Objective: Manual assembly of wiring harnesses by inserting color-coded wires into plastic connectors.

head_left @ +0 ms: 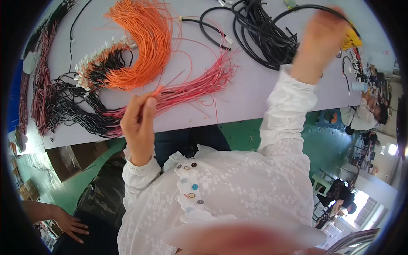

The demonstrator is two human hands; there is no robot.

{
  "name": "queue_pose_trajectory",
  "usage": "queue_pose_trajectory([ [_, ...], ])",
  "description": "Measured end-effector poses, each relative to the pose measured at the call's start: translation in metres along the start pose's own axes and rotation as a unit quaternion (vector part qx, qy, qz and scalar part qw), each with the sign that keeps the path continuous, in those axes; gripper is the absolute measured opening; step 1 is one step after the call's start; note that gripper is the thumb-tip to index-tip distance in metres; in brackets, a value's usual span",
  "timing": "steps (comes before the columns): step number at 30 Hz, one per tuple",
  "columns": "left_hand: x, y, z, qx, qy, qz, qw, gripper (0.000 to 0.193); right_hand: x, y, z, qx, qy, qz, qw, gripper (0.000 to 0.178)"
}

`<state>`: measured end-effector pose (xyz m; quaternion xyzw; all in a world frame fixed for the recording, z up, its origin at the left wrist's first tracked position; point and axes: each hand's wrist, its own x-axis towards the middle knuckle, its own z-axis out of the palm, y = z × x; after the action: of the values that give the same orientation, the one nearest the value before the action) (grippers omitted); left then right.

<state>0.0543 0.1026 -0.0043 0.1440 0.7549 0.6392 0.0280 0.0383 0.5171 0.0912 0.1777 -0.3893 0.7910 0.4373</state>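
My left hand (139, 123) is closed in a pinch, thumb against fingers, on a thin wire whose orange end (158, 90) shows at the fingertips. Right behind it lies a bundle of pink-red wires (197, 85), fanned out loosely to the right. Their black twisted ends (80, 106) spread to the left. My right hand (321, 42) is raised at the far right of the table, smeared by motion. A black cable (297, 8) arcs past its fingers; whether the hand grips it cannot be made out.
A thick curved bundle of orange wires (148, 46) with white connectors (85, 63) lies at the back. Coiled black cables (261, 38) lie right of it. Dark red wire bundles (42, 85) hang along the left edge. Another person's hand (70, 223) rests at lower left, near a cardboard box (76, 159).
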Motion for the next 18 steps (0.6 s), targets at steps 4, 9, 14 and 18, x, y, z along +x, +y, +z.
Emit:
queue_pose_trajectory([
  [4, -0.001, 0.001, -0.014, -0.079, 0.001, -0.063, 0.995, 0.014, 0.044, -0.095, 0.012, 0.128, 0.063, -0.064, 0.988, 0.025],
  [9, -0.005, 0.009, -0.019, -0.052, -0.01, -0.086, 0.995, 0.015, 0.023, -0.108, 0.036, -0.459, -0.202, -0.23, 0.834, 0.015],
  [14, -0.006, 0.009, -0.014, -0.153, -0.028, -0.053, 0.986, 0.017, -0.113, 0.017, 0.084, -0.575, -0.468, 0.033, 0.671, 0.009],
  [18, -0.015, 0.014, -0.014, -0.153, -0.024, -0.04, 0.987, 0.016, -0.144, 0.023, 0.11, -0.535, -0.446, 0.064, 0.714, 0.012],
])
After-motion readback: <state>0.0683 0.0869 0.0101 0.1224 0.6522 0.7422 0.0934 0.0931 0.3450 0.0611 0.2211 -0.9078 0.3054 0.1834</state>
